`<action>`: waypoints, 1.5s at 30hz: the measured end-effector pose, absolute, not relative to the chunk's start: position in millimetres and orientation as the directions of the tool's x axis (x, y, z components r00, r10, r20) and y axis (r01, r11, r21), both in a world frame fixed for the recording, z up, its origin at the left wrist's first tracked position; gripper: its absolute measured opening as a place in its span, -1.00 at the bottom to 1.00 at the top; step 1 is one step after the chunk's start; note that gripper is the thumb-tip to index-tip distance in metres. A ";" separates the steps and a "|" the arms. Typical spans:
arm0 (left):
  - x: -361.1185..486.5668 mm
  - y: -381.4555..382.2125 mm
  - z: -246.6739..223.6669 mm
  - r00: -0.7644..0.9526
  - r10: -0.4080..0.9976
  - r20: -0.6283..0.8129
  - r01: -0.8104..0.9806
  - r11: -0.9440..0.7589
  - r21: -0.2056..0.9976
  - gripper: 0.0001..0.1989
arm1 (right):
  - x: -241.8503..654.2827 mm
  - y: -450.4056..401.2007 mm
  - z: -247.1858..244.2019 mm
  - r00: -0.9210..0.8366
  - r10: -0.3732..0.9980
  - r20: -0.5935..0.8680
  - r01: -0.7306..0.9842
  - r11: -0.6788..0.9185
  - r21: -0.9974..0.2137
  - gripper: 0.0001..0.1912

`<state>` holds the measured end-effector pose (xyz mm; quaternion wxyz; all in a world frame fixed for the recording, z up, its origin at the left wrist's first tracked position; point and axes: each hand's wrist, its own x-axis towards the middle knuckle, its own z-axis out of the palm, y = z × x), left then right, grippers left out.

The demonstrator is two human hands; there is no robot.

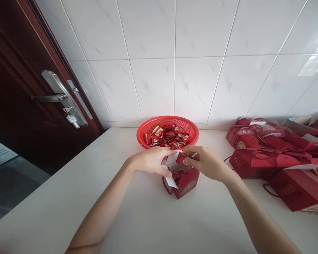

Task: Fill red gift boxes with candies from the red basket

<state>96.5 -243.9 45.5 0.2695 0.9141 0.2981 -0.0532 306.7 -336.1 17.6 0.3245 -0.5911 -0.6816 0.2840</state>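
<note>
A small red gift box (188,181) with a gold print and a cord handle stands on the white table, its top flaps raised. Red wrapped candies (178,175) lie inside it. My left hand (151,161) grips the box at its left side, thumb by the white inner flap and fingers along the far edge. Over the opening, my right hand (205,162) pinches a red candy packet (182,158) between thumb and fingers; part of it is hidden by the fingers. Just behind the box sits a red plastic basket (140,135) holding several wrapped candies (169,135).
Several closed red gift boxes (257,162) are grouped at the right of the white table (116,208). A white tiled wall (151,84) borders the table's back. At the left is a dark red door (21,70) with a metal handle (49,98) and keys (72,120).
</note>
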 end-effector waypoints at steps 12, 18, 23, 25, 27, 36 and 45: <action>95.6 -244.9 43.7 0.834 0.510 -0.210 0.541 -0.681 0.494 -0.19 | 316.9 -333.1 12.5 -0.099 0.980 0.172 0.620 0.196 -0.760 -0.80; 93.2 -249.5 47.1 0.854 0.489 -0.180 0.501 -0.677 0.539 -0.19 | 329.1 -335.3 23.0 -0.011 0.974 0.224 0.776 0.150 -0.612 -0.88; 93.1 -251.5 46.9 0.861 0.486 -0.151 0.479 -0.676 0.560 -0.18 | 325.0 -338.5 24.1 -0.002 0.980 0.199 0.821 0.115 -0.559 -0.86; 93.6 -250.7 45.9 0.859 0.490 -0.150 0.485 -0.683 0.546 -0.21 | 318.3 -340.1 24.1 -0.015 0.984 0.178 0.824 0.113 -0.555 -0.82; 94.1 -249.6 44.9 0.853 0.498 -0.157 0.498 -0.687 0.529 -0.27 | 311.5 -341.1 24.1 -0.021 0.988 0.155 0.832 0.104 -0.545 -0.81; 93.3 -248.9 45.8 0.824 0.533 -0.191 0.548 -0.667 0.505 -0.25 | 318.5 -352.9 29.6 -0.194 0.979 -0.060 0.835 0.133 -0.535 -0.32; 92.9 -249.2 45.4 0.826 0.533 -0.185 0.548 -0.678 0.490 -0.26 | 313.4 -359.7 34.9 -0.253 0.957 -0.143 0.862 0.156 -0.483 -0.31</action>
